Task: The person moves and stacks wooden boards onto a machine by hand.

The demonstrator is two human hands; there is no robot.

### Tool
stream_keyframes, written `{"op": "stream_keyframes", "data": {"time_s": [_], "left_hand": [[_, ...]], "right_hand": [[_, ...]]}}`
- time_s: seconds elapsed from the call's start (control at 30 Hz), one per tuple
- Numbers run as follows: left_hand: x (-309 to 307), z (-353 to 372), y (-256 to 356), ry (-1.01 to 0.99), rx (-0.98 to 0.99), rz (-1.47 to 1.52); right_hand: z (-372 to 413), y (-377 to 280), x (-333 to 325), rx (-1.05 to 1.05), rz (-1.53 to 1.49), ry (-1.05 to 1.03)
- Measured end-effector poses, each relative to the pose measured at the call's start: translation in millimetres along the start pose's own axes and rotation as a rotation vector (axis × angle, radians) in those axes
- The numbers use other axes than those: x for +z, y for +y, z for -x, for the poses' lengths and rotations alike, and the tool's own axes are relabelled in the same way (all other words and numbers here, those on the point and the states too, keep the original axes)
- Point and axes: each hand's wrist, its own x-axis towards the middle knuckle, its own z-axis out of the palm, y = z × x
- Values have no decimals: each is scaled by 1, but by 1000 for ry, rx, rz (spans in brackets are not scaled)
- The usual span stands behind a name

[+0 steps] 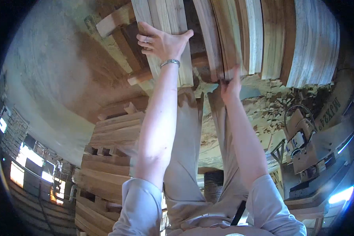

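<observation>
My left hand [165,43] lies over a narrow stack of pale wooden boards [169,15], its thumb and fingers spread toward opposite sides. A ring and a metal bracelet show on that arm. My right hand [231,87] is at the near end of a second group of boards [224,35], thumb up along the side; its other fingers are mostly hidden at the board ends. A gap separates the two groups of boards.
More board stacks [316,43] stand at the upper right. Cross timbers [139,75] lie beneath the left boards. Piled timber [114,169] is at the left. Wood scraps [263,102] litter the floor near a machine [303,145] at the right.
</observation>
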Motion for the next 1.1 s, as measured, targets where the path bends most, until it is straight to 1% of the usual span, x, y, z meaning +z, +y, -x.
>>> {"op": "stream_keyframes", "data": {"time_s": [0.03,0.07,0.13,0.2,0.23,0.27,0.3,0.33,0.37,0.4,0.43,0.47,0.5,0.53,0.57,0.6,0.63,0.67,0.7,0.73,0.77,0.8,0.83,0.87,0.9,0.93,0.97,1.0,1.03,1.07,1.1], "left_hand": [[6,-4,1,38,-48,-15],[2,-5,2,44,-52,-6],[-10,-2,-3,-39,-39,40],[-21,0,-14,0,-28,5],[-36,0,-22,-113,-7,43],[-48,-4,-32,-227,18,81],[-40,-7,-64,-231,93,232],[-45,-6,-82,-225,101,233],[-55,1,-99,-269,135,395],[-67,10,-109,-315,173,556],[-82,21,-115,-376,108,681],[-96,33,-122,-438,37,804],[-108,43,-128,-440,42,798],[-119,53,-133,-487,-2,862],[-127,64,-139,-536,-48,925],[-136,73,-147,-548,-54,920],[-145,83,-156,-547,-49,897],[-153,89,-161,-536,-26,881],[-157,98,-164,-505,24,962],[-167,104,-160,-501,41,973],[-180,112,-155,-502,33,987],[-194,116,-149,-507,35,1001],[-205,119,-146,-502,90,986],[-218,122,-139,-504,130,994],[-234,127,-130,-485,160,976],[-251,132,-119,-466,197,962],[-270,137,-105,-470,187,1003],[-289,141,-92,-491,240,1009],[-308,148,-79,-485,295,939],[-327,155,-65,-479,356,865],[-346,170,-44,-547,351,936]], "right_hand": [[3,2,3,-10,6,-10],[10,9,7,-16,38,5],[14,20,6,-18,73,16],[12,35,2,-22,480,-13],[34,23,14,-136,650,22],[48,14,28,-141,640,15],[59,8,40,-509,907,78],[69,-1,55,-889,1160,149],[78,-19,82,-900,1182,80],[74,-33,111,-831,1350,115],[65,-42,138,-831,1410,85],[63,-60,171,-686,1453,36],[51,-55,197,-712,1494,89],[42,-56,211,-709,1493,88],[36,-59,222,-660,1478,121],[35,-61,223,-604,1467,158],[37,-66,218,-633,1418,102],[42,-70,210,-640,1410,109],[50,-75,202,-695,1399,40],[59,-78,191,-745,1395,-29],[73,-81,177,-744,1376,-98],[90,-86,163,-769,1368,-137],[115,-94,146,-762,1343,-186],[133,-102,125,-829,1268,-264],[167,-116,105,-849,1258,-296],[201,-133,86,-821,1267,-318],[240,-155,66,-772,1284,-327],[276,-175,42,-778,1306,-308],[319,-199,20,-749,1303,-279],[351,-212,-10,-823,1283,-229],[385,-231,-42,-862,1331,-180]]}}
